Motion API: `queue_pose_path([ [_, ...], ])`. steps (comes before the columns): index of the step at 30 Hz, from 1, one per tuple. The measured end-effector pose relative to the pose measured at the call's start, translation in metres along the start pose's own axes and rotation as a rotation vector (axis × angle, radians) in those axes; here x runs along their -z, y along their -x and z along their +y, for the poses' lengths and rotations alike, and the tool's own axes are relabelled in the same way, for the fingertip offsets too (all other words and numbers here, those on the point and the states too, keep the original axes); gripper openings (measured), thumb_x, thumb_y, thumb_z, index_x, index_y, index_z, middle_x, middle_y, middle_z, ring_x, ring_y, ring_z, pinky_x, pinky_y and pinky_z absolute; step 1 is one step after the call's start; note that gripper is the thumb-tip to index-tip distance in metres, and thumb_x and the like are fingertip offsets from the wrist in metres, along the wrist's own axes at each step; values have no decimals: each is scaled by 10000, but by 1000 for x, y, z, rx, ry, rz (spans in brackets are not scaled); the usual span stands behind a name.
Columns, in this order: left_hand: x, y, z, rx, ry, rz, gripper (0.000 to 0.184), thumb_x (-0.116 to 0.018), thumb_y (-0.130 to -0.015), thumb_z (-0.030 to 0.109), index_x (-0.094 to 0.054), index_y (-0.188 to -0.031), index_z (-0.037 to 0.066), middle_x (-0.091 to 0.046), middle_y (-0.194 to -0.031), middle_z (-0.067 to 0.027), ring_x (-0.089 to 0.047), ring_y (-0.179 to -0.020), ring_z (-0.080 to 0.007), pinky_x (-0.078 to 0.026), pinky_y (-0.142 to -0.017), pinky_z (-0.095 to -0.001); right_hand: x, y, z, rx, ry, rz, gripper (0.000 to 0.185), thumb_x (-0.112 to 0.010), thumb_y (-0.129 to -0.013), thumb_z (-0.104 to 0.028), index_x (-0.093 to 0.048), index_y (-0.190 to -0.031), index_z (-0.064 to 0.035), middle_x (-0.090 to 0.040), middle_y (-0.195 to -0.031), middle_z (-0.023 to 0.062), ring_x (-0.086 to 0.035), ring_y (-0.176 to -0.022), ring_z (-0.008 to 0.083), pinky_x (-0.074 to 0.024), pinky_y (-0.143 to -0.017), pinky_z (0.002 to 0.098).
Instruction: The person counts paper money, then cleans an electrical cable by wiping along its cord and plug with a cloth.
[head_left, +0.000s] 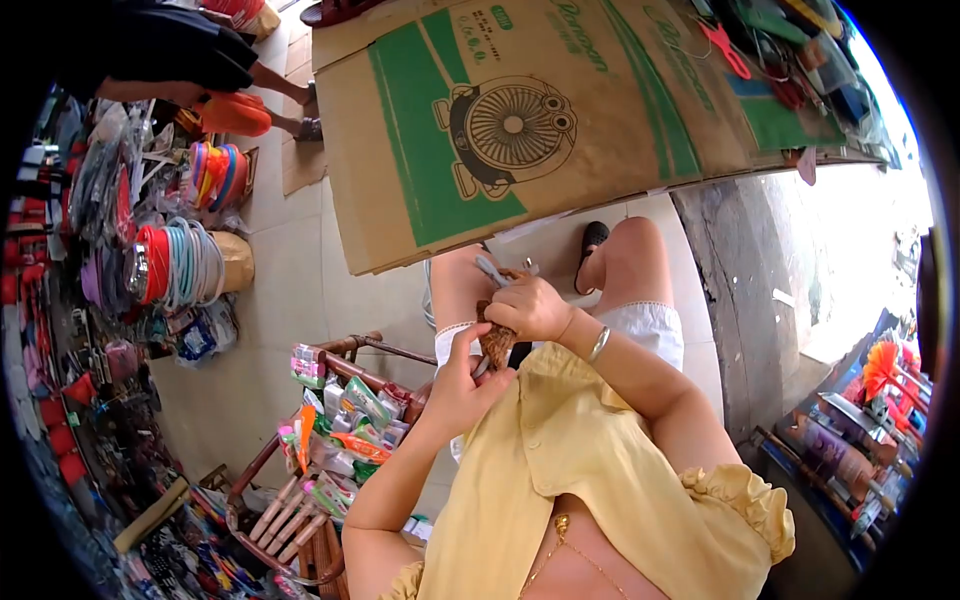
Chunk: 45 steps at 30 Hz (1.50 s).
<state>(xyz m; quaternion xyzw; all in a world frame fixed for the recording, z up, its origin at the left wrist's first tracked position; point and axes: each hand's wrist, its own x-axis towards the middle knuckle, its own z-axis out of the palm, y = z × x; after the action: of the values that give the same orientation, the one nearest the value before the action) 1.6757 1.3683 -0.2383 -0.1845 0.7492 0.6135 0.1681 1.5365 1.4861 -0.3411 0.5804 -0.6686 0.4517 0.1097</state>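
A small rough brown object is held above my lap, between my two hands. My left hand is closed around its lower end, the thumb and fingers pressed to its side. On its upper end sits my right hand, wearing a silver bracelet at the wrist, with its fingers curled. A grey, cord-like piece sticks out beyond the right fingers. What exactly the brown object is, I cannot make out.
A cardboard-covered table with a printed fan stands ahead, tools at its right end. Packaged goods fill a rack at lower left. Coiled hoses and hanging wares line the left. Another person's legs show at upper left.
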Motion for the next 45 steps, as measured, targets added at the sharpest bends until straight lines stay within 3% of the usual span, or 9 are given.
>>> queue_pose_path([
  [6, 21, 29, 28, 107, -50, 75, 505, -655, -786, 112, -365, -1196, 56, -460, -595, 28, -367, -540, -39, -323, -520, -198, -4, 1, 20, 40, -11, -29, 245, -678, -614, -176, -525, -786, -92, -497, -612, 36, -558, -551, 225, -482, -550, 352],
  [8, 36, 53, 35, 146, 3, 109, 485, -663, -774, 99, -376, -1163, 60, -449, -596, 40, -360, -536, -33, -323, -518, -192, 7, 22, 44, -510, 23, -40, 242, -684, -627, -170, -530, -798, -94, -527, -611, 55, -569, -559, 236, -454, -503, 358],
  [14, 54, 78, 53, 120, -28, 130, 428, -623, -763, 1, -382, -1113, 49, -475, -621, 45, -380, -541, -12, -302, -493, -181, 12, 41, 82, -274, 202, -92, 156, -637, -723, -213, -550, -830, -141, -607, -688, 54, -622, -625, 237, -480, -535, 352],
  [17, 80, 114, 65, 60, 85, 419, 427, -610, -752, -19, -394, -1115, 44, -508, -627, 37, -413, -537, -21, -315, -493, -180, 37, 75, 98, -910, 152, -239, 151, -596, -760, -221, -552, -878, -138, -645, -736, 70, -636, -702, 265, -485, -622, 409],
  [20, 97, 125, 53, 96, -242, 303, 417, -607, -738, -27, -428, -1110, 40, -516, -629, 31, -437, -539, -25, -325, -486, -187, 49, 101, 110, -677, 311, -219, 194, -613, -734, -212, -544, -896, -132, -647, -761, 85, -626, -706, 294, -480, -628, 424],
  [24, 111, 82, 32, -69, -640, 532, 511, -697, -706, 91, -494, -1170, 31, -592, -1035, -140, -584, -823, -190, -451, -746, -324, 45, 62, 80, -740, 190, -125, 200, -623, -712, -165, -529, -883, -119, -634, -742, 93, -611, -681, 309, -478, -610, 428],
  [30, 36, 2, 37, -371, -1020, 287, 703, -730, -667, 183, -419, -1284, 54, -411, -1341, -158, -394, -1223, -319, -285, -1017, -449, 44, 15, 37, -557, 98, -64, 333, -735, -601, -181, -536, -858, -107, -591, -662, 91, -595, -647, 318, -479, -617, 416],
  [38, -11, -57, 5, -277, -218, 206, 608, -708, -743, 143, -361, -1230, 32, -589, -1018, -187, -597, -937, -324, -487, -751, -359, 40, -7, 8, -277, 140, -63, 300, -705, -599, -197, -511, -805, -97, -537, -632, 49, -574, -568, 264, -473, -565, 371],
  [45, -9, -7, 7, 44, -211, -12, 584, -670, -779, 96, -322, -1246, 48, -527, -675, -34, -483, -586, -79, -392, -544, -236, 28, 37, 46, -335, 81, -59, 202, -661, -635, -210, -535, -773, -133, -555, -654, 40, -569, -559, 254, -463, -512, 355],
])
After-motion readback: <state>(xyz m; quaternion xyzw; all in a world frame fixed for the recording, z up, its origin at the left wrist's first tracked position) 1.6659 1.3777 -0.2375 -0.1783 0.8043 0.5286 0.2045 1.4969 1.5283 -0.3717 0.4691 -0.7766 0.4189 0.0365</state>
